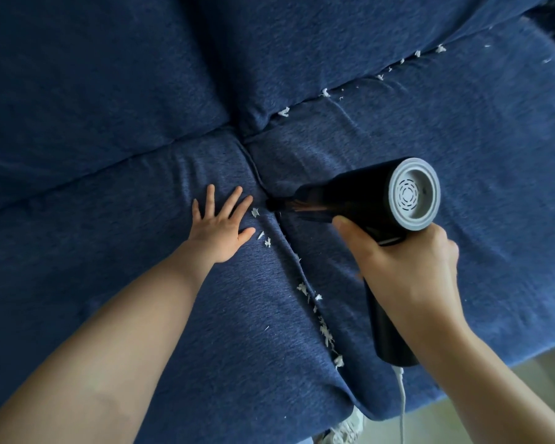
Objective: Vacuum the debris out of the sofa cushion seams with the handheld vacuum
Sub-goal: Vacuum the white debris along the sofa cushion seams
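My right hand (407,270) grips the handle of a black handheld vacuum (359,200) with a grey round rear cap. Its nozzle tip (271,205) sits in the seam between the two blue seat cushions, near where they meet the back cushions. My left hand (221,225) presses flat on the left seat cushion (141,267), fingers spread, just left of the nozzle. White debris (326,334) lies along the seam toward the front edge, with a few bits (255,213) next to my left fingers. More white bits (326,92) dot the rear seam of the right seat cushion.
The right seat cushion (462,149) stretches to the right, and the back cushions (109,75) fill the top of the view. A white cord (401,398) hangs from the vacuum's handle over the sofa's front edge. Pale floor (510,373) shows at lower right.
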{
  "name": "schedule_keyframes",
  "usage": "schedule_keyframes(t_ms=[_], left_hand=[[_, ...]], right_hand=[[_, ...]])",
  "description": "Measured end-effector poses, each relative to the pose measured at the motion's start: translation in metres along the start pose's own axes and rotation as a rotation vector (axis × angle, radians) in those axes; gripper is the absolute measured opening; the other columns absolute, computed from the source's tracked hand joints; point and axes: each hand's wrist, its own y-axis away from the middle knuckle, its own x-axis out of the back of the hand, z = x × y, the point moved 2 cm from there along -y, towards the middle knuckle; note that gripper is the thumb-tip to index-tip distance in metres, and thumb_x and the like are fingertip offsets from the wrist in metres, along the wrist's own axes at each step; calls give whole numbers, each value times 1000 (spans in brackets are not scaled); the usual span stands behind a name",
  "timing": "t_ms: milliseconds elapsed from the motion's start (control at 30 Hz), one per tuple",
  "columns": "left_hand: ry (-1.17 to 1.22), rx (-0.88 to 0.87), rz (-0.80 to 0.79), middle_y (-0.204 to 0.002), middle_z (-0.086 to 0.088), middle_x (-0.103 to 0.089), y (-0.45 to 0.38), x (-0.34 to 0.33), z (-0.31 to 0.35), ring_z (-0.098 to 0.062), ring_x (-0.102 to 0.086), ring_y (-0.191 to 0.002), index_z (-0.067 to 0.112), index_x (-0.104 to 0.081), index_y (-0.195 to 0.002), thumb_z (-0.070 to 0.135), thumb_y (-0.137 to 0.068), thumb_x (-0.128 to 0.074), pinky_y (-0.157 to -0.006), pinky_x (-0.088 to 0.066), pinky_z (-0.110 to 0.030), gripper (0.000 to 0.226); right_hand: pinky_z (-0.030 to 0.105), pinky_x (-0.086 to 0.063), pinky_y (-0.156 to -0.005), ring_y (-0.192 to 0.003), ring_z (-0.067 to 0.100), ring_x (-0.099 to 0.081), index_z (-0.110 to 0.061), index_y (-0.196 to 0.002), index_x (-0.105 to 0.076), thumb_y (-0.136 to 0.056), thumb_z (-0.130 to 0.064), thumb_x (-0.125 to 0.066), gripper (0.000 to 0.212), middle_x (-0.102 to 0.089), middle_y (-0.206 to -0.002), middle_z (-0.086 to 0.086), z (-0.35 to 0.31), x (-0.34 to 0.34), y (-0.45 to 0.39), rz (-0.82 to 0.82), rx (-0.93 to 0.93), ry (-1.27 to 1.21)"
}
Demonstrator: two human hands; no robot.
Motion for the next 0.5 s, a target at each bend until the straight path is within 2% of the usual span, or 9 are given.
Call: schedule_keyframes(t_ms=[100,200,300,367,500], left_hand=[[-7,-22,11,-157,16,25,3,-1,-6,-35,26,-143,38,10,-152,67,-93,-18,-116,4,-60,71],[12,-10,25,-158,17,22,4,0,-4,-34,24,-144,38,7,-152,65,-94,-22,-117,3,-59,70],[29,6,20,-158,17,23,5,0,-2,-33,24,-144,39,8,-152,64,-95,-22,-117,4,-58,69],[28,13,19,-157,17,24,7,-1,-2,-32,24,-145,38,9,-152,64,-95,-21,-117,4,-57,69],[30,24,30,-157,17,24,12,-4,0,-30,24,-145,37,10,-152,62,-96,-19,-118,4,-56,68]], right_hand=[[23,-42,-62,-78,17,-65,-25,-72,-66,-63,-68,-68,44,-63,-57,-8,0,10,3,54,54,-19],[23,-47,-61,-69,15,-67,-41,-78,-63,-61,-70,-65,34,-65,-61,-20,-3,17,7,27,70,-37],[16,-43,-56,-68,12,-65,-48,-73,-62,-62,-67,-66,23,-64,-60,-22,-5,18,11,-13,80,-21],[11,-39,-53,-68,9,-65,-44,-73,-64,-62,-67,-67,26,-64,-59,-20,-3,16,13,-26,70,-32],[18,-42,-55,-70,14,-66,-25,-64,-64,-60,-67,-68,42,-64,-54,-7,3,11,15,-25,48,-47]])
